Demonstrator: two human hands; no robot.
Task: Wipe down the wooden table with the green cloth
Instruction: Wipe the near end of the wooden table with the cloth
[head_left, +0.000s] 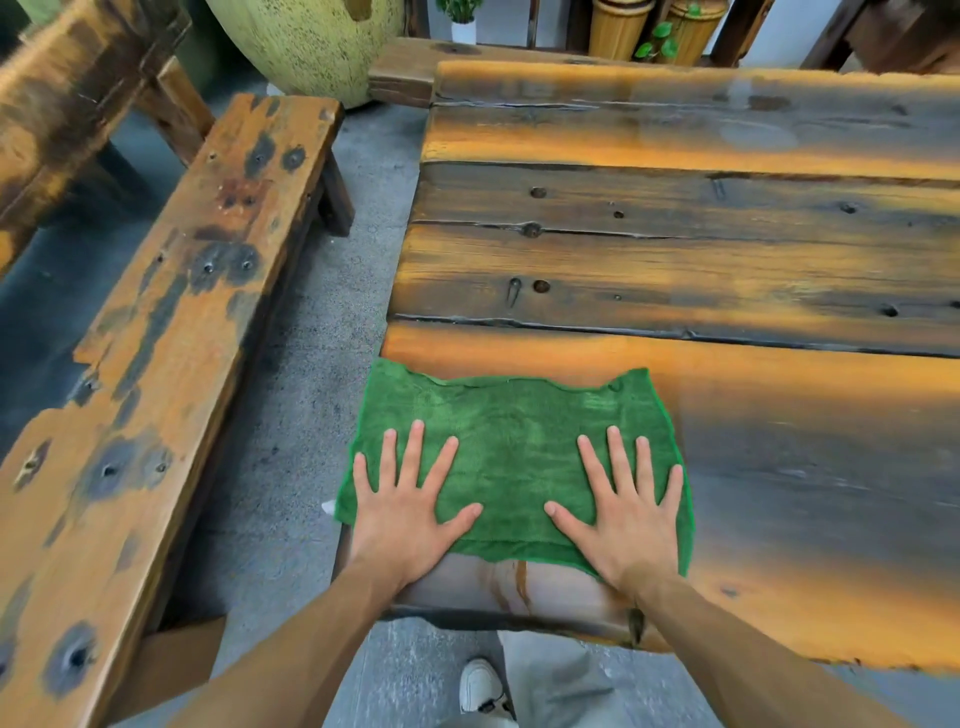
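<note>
The green cloth (511, 447) lies spread flat on the near left corner of the wooden table (675, 249), and its left edge hangs slightly over the table's side. My left hand (402, 512) presses flat on the cloth's left part with fingers spread. Over on the cloth's right part, my right hand (623, 512) presses flat the same way. Both palms reach back to the cloth's near edge. The table is made of dark and orange planks with knots and cracks.
A long wooden bench (171, 322) runs along the left of the table, with a strip of grey floor (311, 364) between them. A large speckled yellow pot (306, 41) stands at the back. Bamboo planters (654, 28) stand behind the table's far edge. My shoe (480, 686) shows below.
</note>
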